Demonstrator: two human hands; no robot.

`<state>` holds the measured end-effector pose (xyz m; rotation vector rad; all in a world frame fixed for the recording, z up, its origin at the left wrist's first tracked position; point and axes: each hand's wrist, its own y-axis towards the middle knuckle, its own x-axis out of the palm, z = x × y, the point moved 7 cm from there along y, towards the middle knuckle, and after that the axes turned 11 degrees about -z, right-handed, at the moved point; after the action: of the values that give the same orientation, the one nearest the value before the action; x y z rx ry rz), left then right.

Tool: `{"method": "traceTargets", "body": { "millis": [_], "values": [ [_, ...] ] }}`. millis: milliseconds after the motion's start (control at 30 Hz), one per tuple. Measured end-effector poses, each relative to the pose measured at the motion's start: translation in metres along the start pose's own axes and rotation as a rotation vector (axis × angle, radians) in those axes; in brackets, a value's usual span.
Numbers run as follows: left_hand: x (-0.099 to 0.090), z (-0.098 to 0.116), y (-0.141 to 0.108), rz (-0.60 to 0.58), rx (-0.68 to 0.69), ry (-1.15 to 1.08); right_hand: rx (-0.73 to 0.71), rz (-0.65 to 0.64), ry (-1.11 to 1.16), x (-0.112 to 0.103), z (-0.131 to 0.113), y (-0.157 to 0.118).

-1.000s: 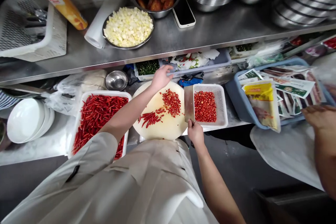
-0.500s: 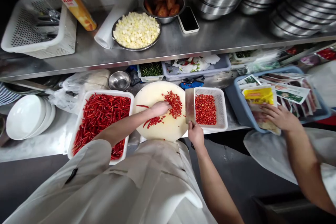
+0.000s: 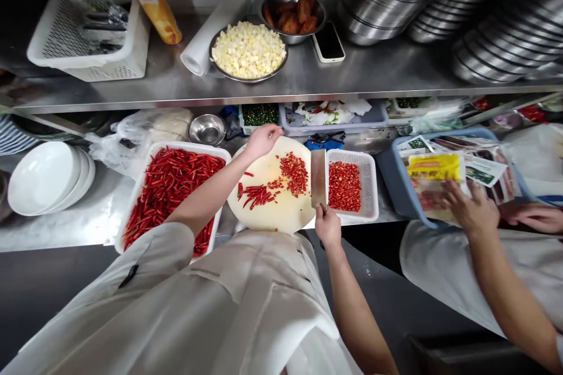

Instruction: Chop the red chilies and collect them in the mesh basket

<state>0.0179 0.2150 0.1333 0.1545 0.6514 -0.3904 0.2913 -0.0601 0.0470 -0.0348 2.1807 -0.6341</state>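
Note:
My right hand (image 3: 328,225) is wrapped round the handle of a cleaver (image 3: 318,179), whose blade is at the right edge of the round cutting board (image 3: 281,220). My left hand (image 3: 263,140) is raised over the board's back edge, fingers drawn together; anything between them is too small to make out. Whole red chilies (image 3: 258,195) and chopped chili (image 3: 294,174) lie on the board. To its left, a white tray (image 3: 224,155) holds many whole chilies. On the right, a white basket (image 3: 370,181) contains chopped chili.
A co-worker's hands (image 3: 477,211) are at a blue bin (image 3: 391,179) of packets on the right. White bowls (image 3: 41,179) stand at the far left. The steel shelf (image 3: 167,85) behind carries a bowl of pale chopped pieces (image 3: 248,51), a phone (image 3: 329,43) and stacked metal bowls (image 3: 378,0).
My left hand has moved from the chilies on the board up to its back edge. The cleaver stays at the board's right edge. A second co-worker's hand has come into view.

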Motion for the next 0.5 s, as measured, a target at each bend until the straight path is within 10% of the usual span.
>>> {"method": "traceTargets", "body": {
  "millis": [267,500],
  "values": [
    [0.066,-0.042,-0.198,-0.206,-0.108,0.478,-0.214,-0.327,-0.110,0.032,-0.065,-0.013],
    [0.083,-0.031,-0.212,-0.143,-0.128,0.441,-0.199,-0.334,-0.326,0.042,-0.100,-0.004]
  ]
}}
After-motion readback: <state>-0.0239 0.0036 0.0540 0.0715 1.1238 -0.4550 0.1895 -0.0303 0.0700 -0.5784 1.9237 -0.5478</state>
